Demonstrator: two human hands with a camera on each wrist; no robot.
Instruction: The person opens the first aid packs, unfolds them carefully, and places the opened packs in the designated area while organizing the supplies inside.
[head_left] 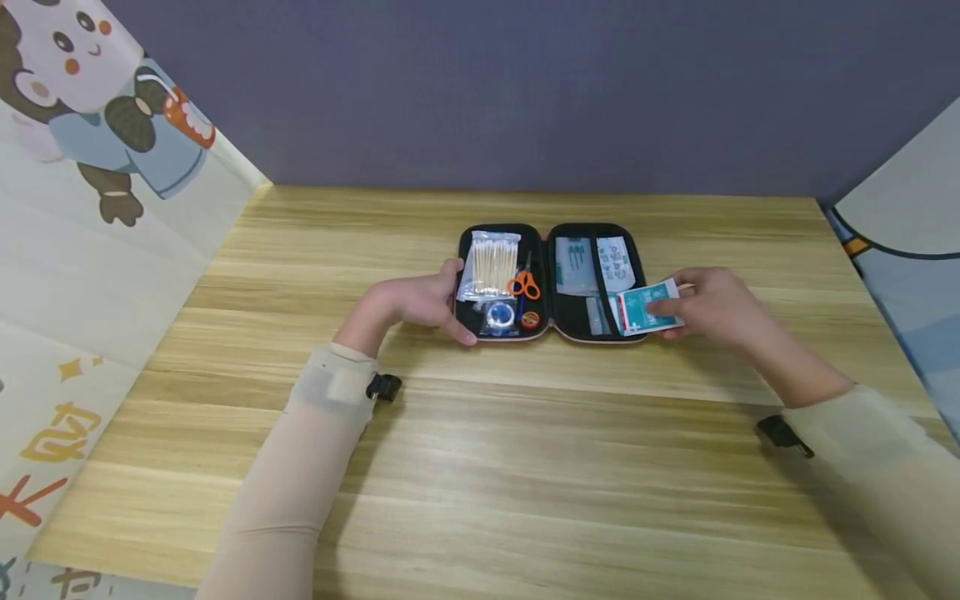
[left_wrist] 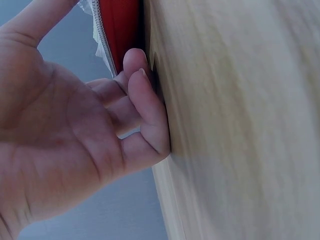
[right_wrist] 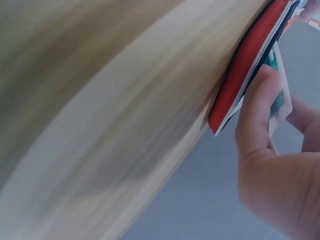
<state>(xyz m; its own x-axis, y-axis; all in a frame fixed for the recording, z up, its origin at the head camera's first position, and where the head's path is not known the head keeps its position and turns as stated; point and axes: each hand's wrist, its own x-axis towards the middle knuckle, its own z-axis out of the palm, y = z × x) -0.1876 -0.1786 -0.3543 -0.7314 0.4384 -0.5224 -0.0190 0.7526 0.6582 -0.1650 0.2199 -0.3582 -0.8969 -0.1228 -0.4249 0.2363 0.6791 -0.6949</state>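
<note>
An unzipped first-aid case (head_left: 550, 283) lies spread flat on the table, its outside red in both wrist views. My left hand (head_left: 427, 300) holds the left edge of the case, thumb near its front corner; in the left wrist view the fingers curl against its side. A teal-and-white packet (head_left: 645, 308) is pinched by my right hand (head_left: 708, 308) over the case's right front corner. Inside the left half are a bag of cotton swabs (head_left: 495, 265), orange-handled scissors (head_left: 523, 284) and a roll of tape (head_left: 500, 316). The right half holds flat packets (head_left: 576, 267) behind a black strap.
The case stands toward the back of the wood-grain table (head_left: 525, 467). A dark blue-grey panel (head_left: 540, 100) rises along the back edge. Printed cartoon sheets (head_left: 75, 208) hang at the left and right.
</note>
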